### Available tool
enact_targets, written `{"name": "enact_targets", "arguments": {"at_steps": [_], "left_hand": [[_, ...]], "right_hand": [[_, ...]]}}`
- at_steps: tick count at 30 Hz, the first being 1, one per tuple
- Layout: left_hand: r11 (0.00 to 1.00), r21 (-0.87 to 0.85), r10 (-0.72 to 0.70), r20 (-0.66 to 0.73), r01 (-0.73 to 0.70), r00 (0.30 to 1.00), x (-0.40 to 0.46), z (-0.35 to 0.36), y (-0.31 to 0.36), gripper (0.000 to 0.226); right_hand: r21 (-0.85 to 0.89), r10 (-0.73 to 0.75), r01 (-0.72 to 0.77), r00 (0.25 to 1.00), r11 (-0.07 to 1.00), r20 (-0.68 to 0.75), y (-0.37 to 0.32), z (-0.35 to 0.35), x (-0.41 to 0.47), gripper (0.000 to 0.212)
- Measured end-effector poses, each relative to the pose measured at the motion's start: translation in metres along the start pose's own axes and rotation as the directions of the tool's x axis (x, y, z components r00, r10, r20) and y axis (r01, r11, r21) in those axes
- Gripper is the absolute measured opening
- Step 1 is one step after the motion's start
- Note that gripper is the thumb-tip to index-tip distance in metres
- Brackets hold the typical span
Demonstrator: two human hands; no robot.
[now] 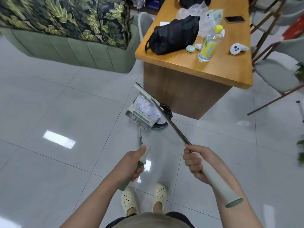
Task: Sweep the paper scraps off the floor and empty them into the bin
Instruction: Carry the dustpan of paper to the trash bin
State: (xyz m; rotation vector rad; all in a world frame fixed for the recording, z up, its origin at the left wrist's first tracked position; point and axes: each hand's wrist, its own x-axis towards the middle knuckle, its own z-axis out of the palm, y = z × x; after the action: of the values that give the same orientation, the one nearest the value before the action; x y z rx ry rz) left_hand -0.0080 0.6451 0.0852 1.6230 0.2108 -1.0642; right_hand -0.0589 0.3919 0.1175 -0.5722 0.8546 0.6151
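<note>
Wooden table [189, 66], black bag [174, 36], plastic bottle [208, 46], green sofa [69, 48]

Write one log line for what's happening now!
left hand: grips dustpan handle | right hand: grips broom handle | paper scraps: in dustpan | bin: behind dustpan

White paper scraps [148, 108] are lying heaped in the pale green dustpan [139, 112]. The dustpan is tilting over the dark-lined bin [164, 119], with the broom [164, 116] crossing above it.

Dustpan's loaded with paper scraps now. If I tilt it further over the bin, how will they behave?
The paper scraps look thin and loosely heaped in the dustpan, so they are probably very light and may flutter past the bin. Some may catch on the pan's comb teeth. The left hand grips a long handle, so the pan may wobble.
</note>
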Motion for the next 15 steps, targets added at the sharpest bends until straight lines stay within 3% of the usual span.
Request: {"name": "enact_targets", "arguments": {"at_steps": [7, 11, 12, 15], "left_hand": [[0.968, 0.252, 0.020, -0.080, 0.001, 0.997, 0.039, 0.043, 0.033, 0.061], [0.954, 0.299, 0.050, -0.154, -0.002, 0.987, 0.048, 0.064, 0.052, 0.049], [0.945, 0.327, 0.061, -0.184, 0.002, 0.981, 0.050, 0.067, 0.057, 0.062], [0.892, 0.451, 0.092, -0.231, 0.022, 0.969, 0.055, 0.071, 0.070, 0.043]], "right_hand": [[0.252, -0.030, -0.025, 0.977, 0.968, 0.212, 0.015, -0.049, 0.021, 0.054], [0.335, -0.044, -0.059, 0.955, 0.941, 0.292, 0.019, -0.073, 0.035, 0.048], [0.341, -0.035, -0.074, 0.952, 0.937, 0.304, 0.019, -0.077, 0.037, 0.046], [0.346, -0.012, -0.105, 0.948, 0.933, 0.319, 0.023, -0.087, 0.041, 0.048]]}}
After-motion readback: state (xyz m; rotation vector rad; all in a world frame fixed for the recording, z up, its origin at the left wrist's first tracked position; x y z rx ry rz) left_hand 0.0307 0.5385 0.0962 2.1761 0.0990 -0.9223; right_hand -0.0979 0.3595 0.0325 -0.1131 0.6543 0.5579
